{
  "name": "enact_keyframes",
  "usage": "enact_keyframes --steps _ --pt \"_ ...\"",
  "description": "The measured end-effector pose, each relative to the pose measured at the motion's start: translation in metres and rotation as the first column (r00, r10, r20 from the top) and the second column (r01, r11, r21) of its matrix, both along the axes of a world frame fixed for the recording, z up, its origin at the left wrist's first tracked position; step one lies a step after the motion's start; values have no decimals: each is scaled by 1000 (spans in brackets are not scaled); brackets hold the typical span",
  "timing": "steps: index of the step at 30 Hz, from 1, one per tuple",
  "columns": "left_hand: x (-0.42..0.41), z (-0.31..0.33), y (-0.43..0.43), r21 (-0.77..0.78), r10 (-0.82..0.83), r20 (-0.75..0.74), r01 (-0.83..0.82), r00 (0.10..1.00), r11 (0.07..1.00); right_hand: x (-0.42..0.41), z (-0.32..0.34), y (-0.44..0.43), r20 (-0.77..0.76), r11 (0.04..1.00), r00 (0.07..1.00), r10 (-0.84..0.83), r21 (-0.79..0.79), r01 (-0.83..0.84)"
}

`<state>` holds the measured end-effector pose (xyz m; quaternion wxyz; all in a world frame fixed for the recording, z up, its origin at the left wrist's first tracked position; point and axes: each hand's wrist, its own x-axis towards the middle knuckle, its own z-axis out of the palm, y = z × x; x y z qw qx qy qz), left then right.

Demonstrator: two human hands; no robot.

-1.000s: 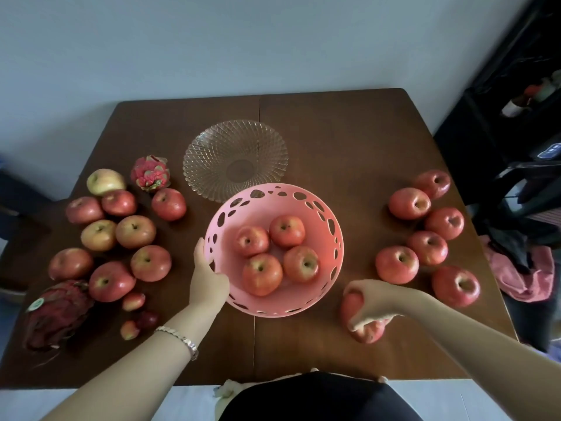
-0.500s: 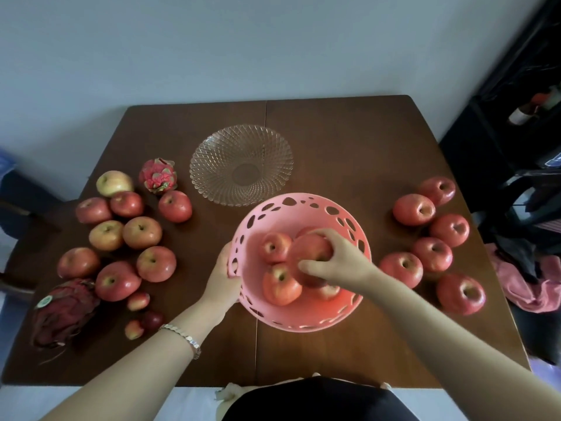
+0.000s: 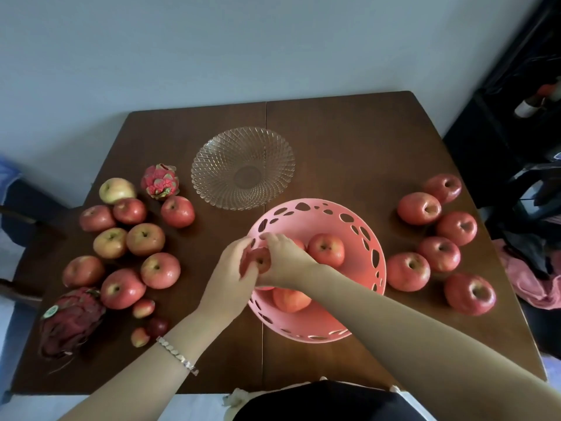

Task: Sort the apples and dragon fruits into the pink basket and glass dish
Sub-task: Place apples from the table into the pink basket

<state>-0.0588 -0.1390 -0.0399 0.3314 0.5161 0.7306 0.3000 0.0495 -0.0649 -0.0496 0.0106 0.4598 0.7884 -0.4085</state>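
Red apple inside pink basket; right-hand fingers apparently clamped round it.

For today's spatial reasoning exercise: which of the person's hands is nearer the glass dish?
Right. The right hand reaches into the pink basket just below the glass dish; the left hand grips the basket's near-left rim.

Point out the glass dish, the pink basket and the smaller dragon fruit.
glass dish (image 3: pixel 243 153): head view, far inner wall.
pink basket (image 3: pixel 321 217): head view, far perforated wall.
smaller dragon fruit (image 3: pixel 160 181): head view, scaly top.
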Motion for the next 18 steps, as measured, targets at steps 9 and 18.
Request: enact_keyframes --steps 9,18 --pt "13 -6 20 -391 -523 -525 356 671 849 129 11 28 -52 938 975 -218 263 224" --pt "27 -17 21 -366 -468 -647 293 603 883 205 -31 24 624 967 781 -35 220 -132"
